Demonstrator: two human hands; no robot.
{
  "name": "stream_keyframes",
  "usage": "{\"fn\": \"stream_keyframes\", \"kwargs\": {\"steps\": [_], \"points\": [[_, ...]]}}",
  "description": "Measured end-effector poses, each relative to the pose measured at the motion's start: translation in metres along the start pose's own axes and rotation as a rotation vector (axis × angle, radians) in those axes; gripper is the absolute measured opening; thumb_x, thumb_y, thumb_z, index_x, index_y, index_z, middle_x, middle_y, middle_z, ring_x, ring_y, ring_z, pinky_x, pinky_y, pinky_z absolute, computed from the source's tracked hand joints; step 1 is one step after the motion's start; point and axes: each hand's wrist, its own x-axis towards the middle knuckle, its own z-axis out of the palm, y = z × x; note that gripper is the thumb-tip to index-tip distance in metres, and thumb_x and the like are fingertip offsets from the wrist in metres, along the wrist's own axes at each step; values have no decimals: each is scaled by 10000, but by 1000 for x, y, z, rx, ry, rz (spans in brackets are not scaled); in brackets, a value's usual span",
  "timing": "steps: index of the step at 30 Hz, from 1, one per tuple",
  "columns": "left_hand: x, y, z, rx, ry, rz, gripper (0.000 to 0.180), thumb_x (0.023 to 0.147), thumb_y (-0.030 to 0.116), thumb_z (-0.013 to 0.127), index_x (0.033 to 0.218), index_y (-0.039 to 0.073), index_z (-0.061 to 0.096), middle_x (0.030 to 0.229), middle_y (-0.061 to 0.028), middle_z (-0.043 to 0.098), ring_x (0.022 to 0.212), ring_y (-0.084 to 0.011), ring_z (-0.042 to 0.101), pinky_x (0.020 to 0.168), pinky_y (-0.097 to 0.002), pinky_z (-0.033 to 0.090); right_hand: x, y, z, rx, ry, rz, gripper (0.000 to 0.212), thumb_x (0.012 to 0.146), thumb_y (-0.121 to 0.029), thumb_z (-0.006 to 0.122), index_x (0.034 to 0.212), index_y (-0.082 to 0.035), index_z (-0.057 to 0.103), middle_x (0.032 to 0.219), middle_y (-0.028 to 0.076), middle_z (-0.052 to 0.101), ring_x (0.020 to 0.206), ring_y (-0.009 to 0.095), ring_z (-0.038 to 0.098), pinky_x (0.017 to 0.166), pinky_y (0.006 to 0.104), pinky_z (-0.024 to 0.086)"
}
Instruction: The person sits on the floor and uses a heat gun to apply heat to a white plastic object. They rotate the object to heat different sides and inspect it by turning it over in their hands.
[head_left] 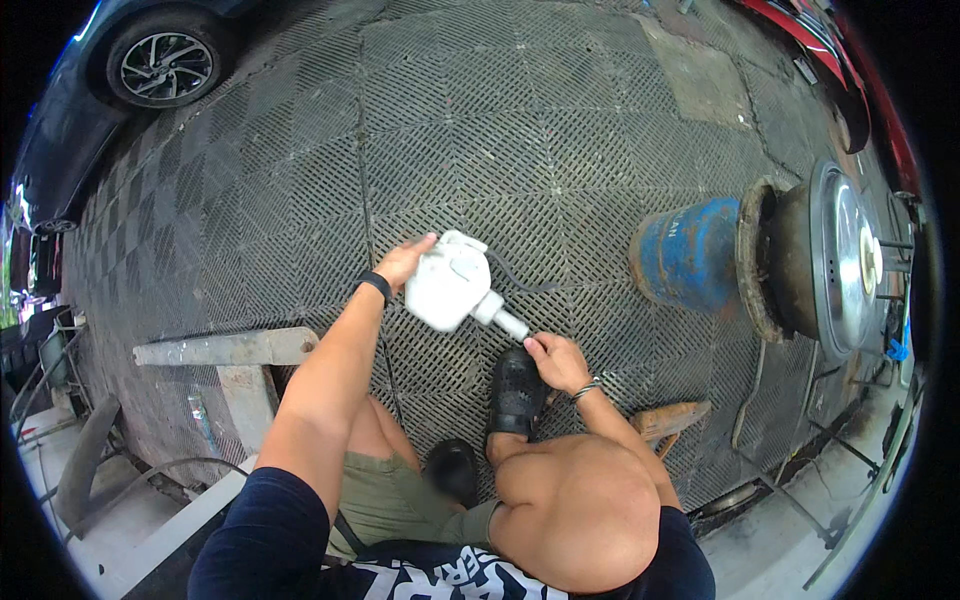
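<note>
A white plastic tank [446, 285] with a rounded body hangs above the floor in front of my knees, slightly smeared by motion. Its narrower neck [500, 313] points down and to the right. My left hand [403, 264] is closed on the upper left edge of the body. The fingers of my right hand [558, 360] pinch the end of the neck. A thin dark hose or cord [520, 284] curves away from the tank's right side. Just under the neck's end is my black shoe [516, 390]; whether the tank touches it I cannot tell.
To the right stands a rusty blue metal cylinder [690, 255] beside a dark pot with a shiny lid [840, 260]. A metal beam [225, 347] lies left of my arm. A dark car's wheel [165, 67] is far left, and a red vehicle [815, 50] far right.
</note>
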Motion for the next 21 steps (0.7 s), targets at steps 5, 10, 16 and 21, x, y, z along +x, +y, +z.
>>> {"fn": "stream_keyframes", "kwargs": {"steps": [5,10,16,21], "points": [[-19,-3,18,475,125,-90,780,947,618,619,1429,15,512,1331,-182,637,1149,-270,670,917,-477,567,-8,0,18,19,-52,75,534,961,-536,572,976,-30,742,853,246,716,863,446,693,837,522,530],[-16,-9,8,371,-77,-160,831,931,586,644,1462,-31,477,1343,-217,619,1158,-296,668,937,-461,556,-17,-10,20,-269,222,-94,635,933,-604,587,735,-11,695,687,226,682,690,422,679,767,522,520],[-12,1,28,584,101,-36,716,951,568,620,1292,-62,635,1225,-192,697,1042,-281,722,867,-432,572,-7,0,36,-333,321,-238,628,888,-623,643,692,-28,692,605,191,655,582,398,641,702,490,513],[-15,-24,28,8,-25,-225,541,1038,407,577,1276,-77,606,1134,-187,720,906,-271,751,795,-438,626,-19,-7,28,-281,294,-92,586,863,-608,683,766,-35,755,581,176,652,594,384,660,755,480,519]]}}
